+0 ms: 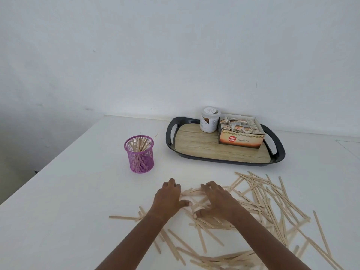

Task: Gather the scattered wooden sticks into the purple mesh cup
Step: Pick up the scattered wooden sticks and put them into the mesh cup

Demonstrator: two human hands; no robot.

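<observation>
sticks (pixel 210 223) are mostly lying scattered across the near right of the table (pixel 78 201); only a few are standing in the purple cup (pixel 139 153), farther left. left grip (pixel 168 197) and right grip (pixel 216 201) are pressing loosely spread fingers onto the pile, clasping nothing. most gathering is remaining.

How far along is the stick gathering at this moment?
Early. Some wooden sticks already stand in the purple mesh cup. The left hand and right hand bracket a bunch on the table; an actual grip is unclear. Most scattered sticks lie across the table, nearer and to the right.
</observation>
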